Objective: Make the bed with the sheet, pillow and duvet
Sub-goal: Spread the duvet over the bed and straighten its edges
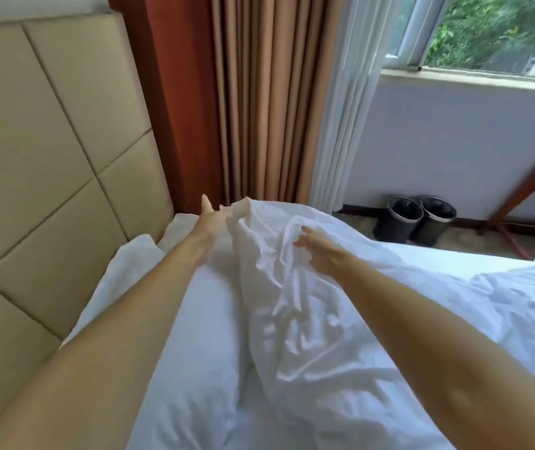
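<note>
A crumpled white duvet (308, 303) lies heaped across the bed, its top edge raised toward the headboard. My left hand (211, 219) reaches to that far edge, fingers spread and touching the cloth. Resting flat on the duvet's folds is my right hand (321, 251), fingers apart. A white pillow (194, 352) lies lengthwise under my left forearm, beside the duvet. Another white pillow (130, 264) sits against the headboard. The white sheet (448, 258) shows on the mattress to the right.
A beige padded headboard (48, 157) fills the left. Brown curtains (259, 99) and a white sheer hang beyond the bed. Two black waste bins (415, 219) stand on the floor under the window. A wooden table leg (519, 196) is at right.
</note>
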